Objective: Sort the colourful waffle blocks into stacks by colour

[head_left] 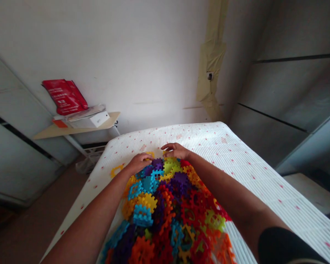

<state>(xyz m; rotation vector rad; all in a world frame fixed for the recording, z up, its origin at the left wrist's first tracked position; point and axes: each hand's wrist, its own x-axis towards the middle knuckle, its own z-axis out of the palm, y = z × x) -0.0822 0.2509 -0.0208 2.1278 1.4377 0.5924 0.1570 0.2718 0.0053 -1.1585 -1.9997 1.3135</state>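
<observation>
A heap of interlocking plastic pieces with notched edges, in red, orange, blue, purple, lime and yellow, spreads between my forearms. At its far end, my left hand has its fingers closed on the edge of a yellow notched piece, partly hidden by the fingers. My right hand is just to the right, palm down, fingers apart and curved over another yellow piece. Whether those fingers touch it is not clear. Purple pieces and a lime piece lie right below the hands.
The pieces lie on a bed with a white, red-dotted ribbed cover. A loose yellow frame piece lies left of the heap. Beyond the bed's left side, a small table holds red packages and a white box. Grey cabinets stand at right.
</observation>
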